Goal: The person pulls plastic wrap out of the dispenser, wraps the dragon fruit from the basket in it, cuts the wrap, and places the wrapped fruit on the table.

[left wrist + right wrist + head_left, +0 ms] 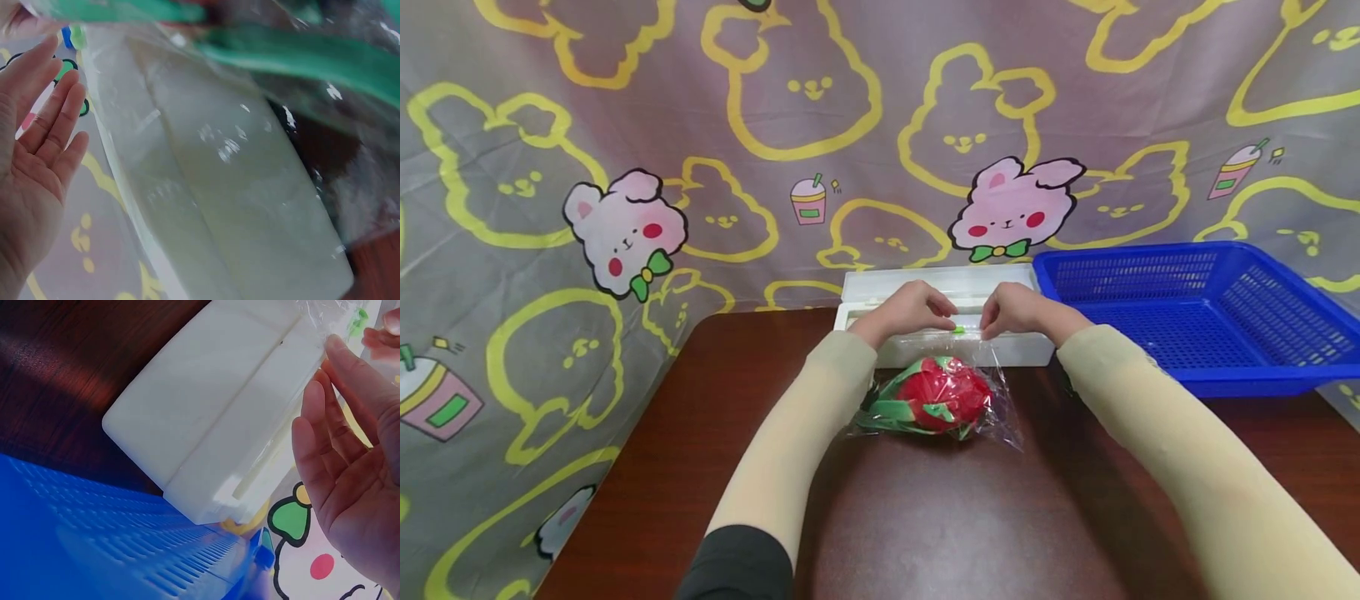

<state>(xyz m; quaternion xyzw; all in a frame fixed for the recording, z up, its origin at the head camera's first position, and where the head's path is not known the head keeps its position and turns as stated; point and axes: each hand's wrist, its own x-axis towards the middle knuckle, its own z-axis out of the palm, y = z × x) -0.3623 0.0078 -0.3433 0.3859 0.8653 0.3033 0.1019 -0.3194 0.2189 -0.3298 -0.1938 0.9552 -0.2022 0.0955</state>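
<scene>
A clear plastic bag (1003, 408) lies on the table around a bundle of red (951, 392) with green leaf-like strips (887, 410); I cannot tell exactly what it is. My left hand (917, 307) pinches the bag's raised upper edge beside a small bright green piece (959, 330). A short way to the right, my right hand (1017, 310) pinches the same film between thumb and forefinger, its other fingers loosely bent in the right wrist view. Directly beneath both hands stands a long white box (1037, 350), its lid (880, 286) raised at the back.
A blue perforated basket (1262, 379) stands to the right, close to the box's end. Behind the brown table (715, 400) hangs a patterned cloth (880, 100) with cartoon animals.
</scene>
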